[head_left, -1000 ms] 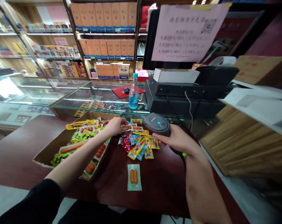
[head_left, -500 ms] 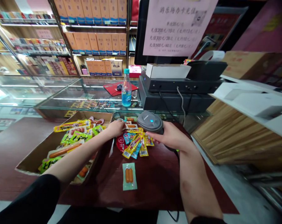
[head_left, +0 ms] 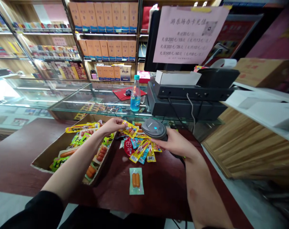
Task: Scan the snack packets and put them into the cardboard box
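Just right of the cardboard box (head_left: 49, 153), a yellow packet (head_left: 130, 129), pinched in the left hand (head_left: 111, 126), points lengthwise toward the scanner (head_left: 154, 128) wrapped in the right hand's (head_left: 176, 142) fingers.

Handle of scanner (head_left: 154, 128) mostly hidden inside right hand (head_left: 176, 142). Scanner head blocks part of sausage packets (head_left: 137, 124) behind it. Left hand (head_left: 112, 125) covers one end of yellow packet (head_left: 130, 130). Left forearm (head_left: 79, 160) hides some snacks (head_left: 84, 138) in cardboard box (head_left: 50, 155). Lower packets in pile (head_left: 142, 148) partly buried; count unclear. Pink sign (head_left: 182, 35) covers much of monitor (head_left: 151, 41); its bottom line too small to read. Left sleeve (head_left: 40, 208) cut off by picture's edge.
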